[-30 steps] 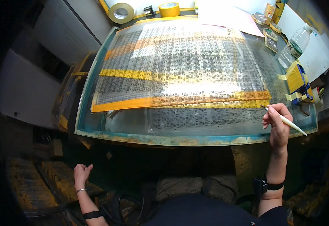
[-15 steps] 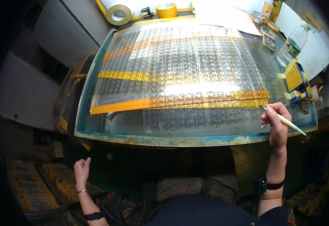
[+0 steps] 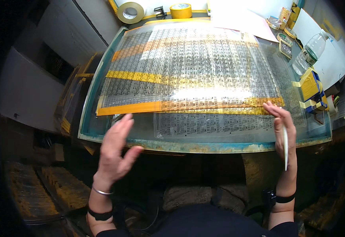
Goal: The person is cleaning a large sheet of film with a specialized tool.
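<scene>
Large transparent film sheets (image 3: 216, 67), printed with rows of small dark patterns, lie stacked on a blue-green-framed worktop (image 3: 204, 148). Orange and yellow tape strips (image 3: 131, 108) cross them. My left hand (image 3: 115, 154) is raised at the worktop's near left edge, fingers stretched and thumb apart, with nothing in it. Over the stack's near right corner is my right hand (image 3: 286, 124), its fingers extended toward the tape. A slim white-handled tool (image 3: 286, 152) is tucked against its palm, handle pointing back to the wrist. The tool's tip is hidden, so its exact kind does not show.
Tape rolls (image 3: 130, 13) and a yellow roll (image 3: 180, 11) stand at the back, beside a black clip (image 3: 161, 13). On the right are a clear plastic bottle (image 3: 311, 52), a yellow-and-blue block (image 3: 314, 91) and white sheets (image 3: 332, 59). Trays (image 3: 26, 189) sit low on the left.
My left hand has risen from below the worktop to its near edge and opened from a loose fist. My right hand has turned, and the tool has swung from pointing at the film to lying along the palm.
</scene>
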Tool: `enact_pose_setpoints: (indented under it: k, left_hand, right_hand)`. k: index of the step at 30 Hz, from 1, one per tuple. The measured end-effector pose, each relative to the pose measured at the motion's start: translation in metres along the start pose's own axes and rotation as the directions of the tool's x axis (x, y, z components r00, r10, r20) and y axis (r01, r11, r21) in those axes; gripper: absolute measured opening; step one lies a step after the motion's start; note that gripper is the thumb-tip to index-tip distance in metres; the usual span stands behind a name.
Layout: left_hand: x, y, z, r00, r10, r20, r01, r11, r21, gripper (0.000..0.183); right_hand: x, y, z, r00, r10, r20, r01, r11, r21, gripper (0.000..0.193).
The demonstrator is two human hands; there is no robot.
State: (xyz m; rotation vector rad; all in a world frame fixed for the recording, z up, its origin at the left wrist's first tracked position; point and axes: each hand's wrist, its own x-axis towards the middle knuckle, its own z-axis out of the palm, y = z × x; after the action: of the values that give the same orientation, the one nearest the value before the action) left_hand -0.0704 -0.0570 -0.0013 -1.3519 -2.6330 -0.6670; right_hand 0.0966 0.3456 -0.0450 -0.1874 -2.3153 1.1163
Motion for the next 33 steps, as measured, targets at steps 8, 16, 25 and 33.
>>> enact_pose_setpoints:
  k: [8,16,25,33]
  left_hand:
    - [0.029,0.034,0.047,0.974,0.146,0.176,-0.172,0.975,0.142,0.102]
    - [0.027,0.043,0.048,0.927,0.304,0.222,-0.302,0.952,-0.042,0.101]
    - [0.017,0.065,0.046,0.897,0.442,-0.017,-0.380,0.748,-0.544,0.016]
    - [0.006,0.043,0.037,0.944,0.282,-0.173,-0.304,0.944,-0.125,0.026]
  right_hand:
    - [0.006,-0.009,0.008,0.995,0.078,0.054,-0.077,0.997,-0.027,0.017]
    - [0.006,-0.010,0.009,0.998,0.069,0.013,-0.068,0.996,-0.054,0.016]
    - [0.008,-0.007,0.005,0.996,0.090,0.013,-0.089,0.996,-0.018,0.018]
    - [0.005,0.006,0.013,0.993,0.116,-0.020,-0.116,0.992,-0.043,0.018]
